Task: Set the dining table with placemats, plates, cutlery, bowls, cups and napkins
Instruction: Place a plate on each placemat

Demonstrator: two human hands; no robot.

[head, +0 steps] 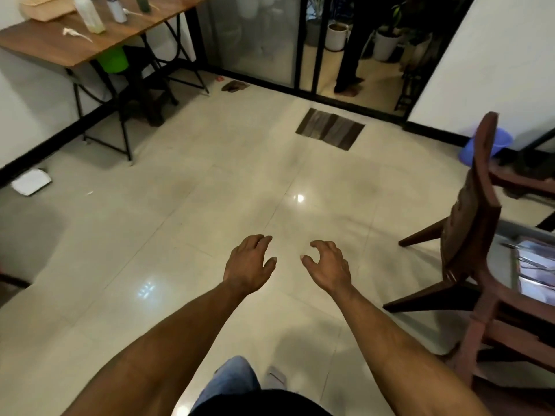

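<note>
Head view: left hand (249, 264) and right hand (329, 265) reach out over the tiled floor (210, 190), fingers (264, 241) loosely curled, released, grasping nothing. At the near right edge, beside a wooden chair (468, 223), a glass-topped worktop (504, 259) carries what looks like cutlery (531, 261): probably stiff, light and slippery, best pinched mid-handle. No plates or cups visible.

The dining table (531, 265) is cut off by the right edge, just beyond the wooden chair (468, 223); what lies on its glass top is too blurred to name. Far from the chair, the side table (60, 43) runs off the top-left corner, its bottles cropped. Beyond the glass door (306, 40), a standing person shows only as legs.
</note>
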